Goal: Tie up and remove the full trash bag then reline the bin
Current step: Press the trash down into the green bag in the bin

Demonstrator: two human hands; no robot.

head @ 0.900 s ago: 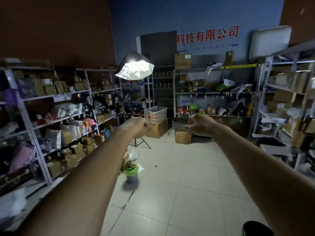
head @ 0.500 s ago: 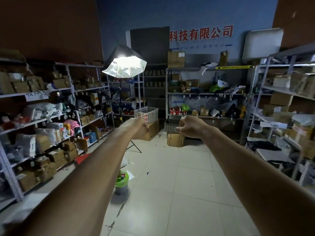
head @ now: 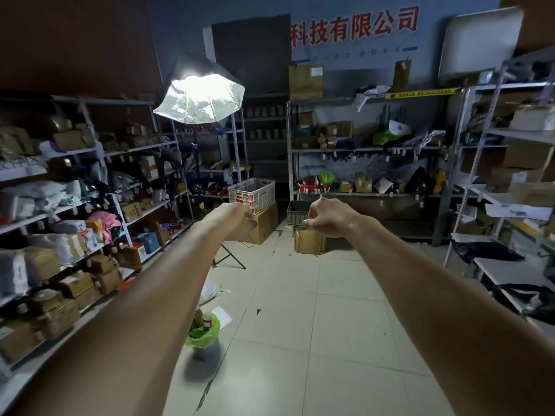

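A small grey bin (head: 201, 352) stands on the tiled floor by the left shelving, lined with a green trash bag (head: 206, 333) that is stuffed with rubbish, a can showing on top. Both my arms are stretched out at chest height, far above and beyond the bin. My left hand (head: 235, 214) has its fingers curled and holds nothing that I can see. My right hand (head: 329, 217) is also curled into a loose fist, empty.
Metal shelves (head: 90, 205) packed with cartons and parcels line the left, back and right walls. A lit photo umbrella on a tripod (head: 199, 94) stands ahead left. A white crate on a carton (head: 253, 195) and a second carton (head: 309, 241) sit on the floor ahead. Paper scraps lie near the bin.
The view has moved forward and swung left; the bin now lies closer and lower in view. Both arms stay stretched out with fists curled.
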